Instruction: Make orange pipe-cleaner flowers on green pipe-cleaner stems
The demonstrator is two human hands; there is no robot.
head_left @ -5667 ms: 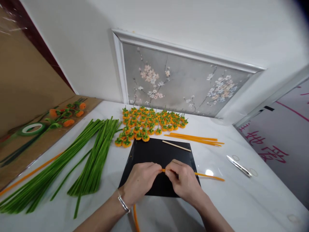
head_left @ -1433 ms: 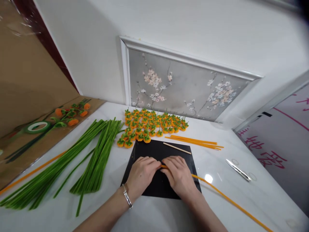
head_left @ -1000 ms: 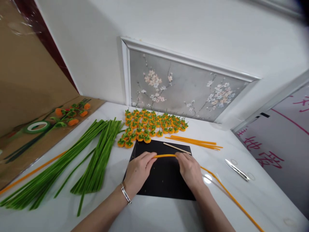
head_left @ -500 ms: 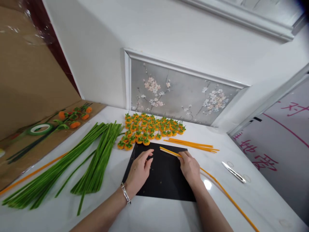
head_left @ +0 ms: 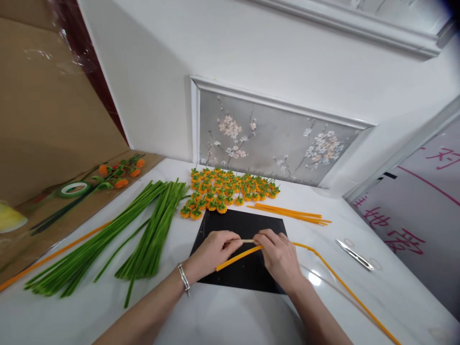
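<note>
My left hand (head_left: 220,249) pinches one end of a thin pale wooden stick (head_left: 247,241) above the black mat (head_left: 240,270). Closed around the stick's other end, my right hand (head_left: 278,254) also grips an orange pipe cleaner (head_left: 239,258). One end of the pipe cleaner points down-left below my left fingers. Its long remainder leaves my right hand and curves over the table to the lower right. Beyond the mat lie many small orange pipe-cleaner flowers (head_left: 222,207) with green tops.
Green pipe cleaners (head_left: 151,249) lie in bundles at left. Several orange pipe cleaners (head_left: 291,214) rest behind the mat, and silver thread snips (head_left: 354,255) at right. Green tape (head_left: 74,189) and an orange flower stem (head_left: 120,183) sit on cardboard at far left. A wall stands behind.
My left hand has moved right and closed on the stick's end. The stick now runs level between both hands, and the pipe cleaner's short end has swung down-left, away from it.
</note>
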